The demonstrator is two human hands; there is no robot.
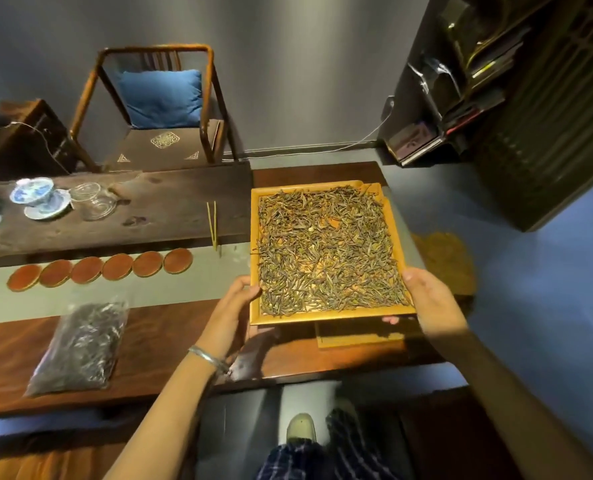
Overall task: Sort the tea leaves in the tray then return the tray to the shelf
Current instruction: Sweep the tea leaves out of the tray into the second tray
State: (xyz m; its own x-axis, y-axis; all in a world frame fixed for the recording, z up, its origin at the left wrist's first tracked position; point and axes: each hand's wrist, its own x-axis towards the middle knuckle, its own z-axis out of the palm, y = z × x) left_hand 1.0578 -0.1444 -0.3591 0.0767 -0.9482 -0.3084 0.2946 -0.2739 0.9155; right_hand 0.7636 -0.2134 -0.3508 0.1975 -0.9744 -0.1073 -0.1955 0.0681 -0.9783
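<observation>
Six round reddish-brown coasters (pixel 101 270) line the long dark wooden table (pixel 170 337), grey wall behind (no readable writing anywhere). Square yellow wooden tray (pixel 329 315), covered in dry brownish-green tea leaves (pixel 326 251), sits lifted over the table's right end; left hand (pixel 231 315) and right hand (pixel 433 303) curl around its near corners.

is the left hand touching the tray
Touching. The head view shows the left hand gripping the near-left corner of the tray, its thumb lying over the rim beside the tea leaves and its fingers under the base.
</observation>
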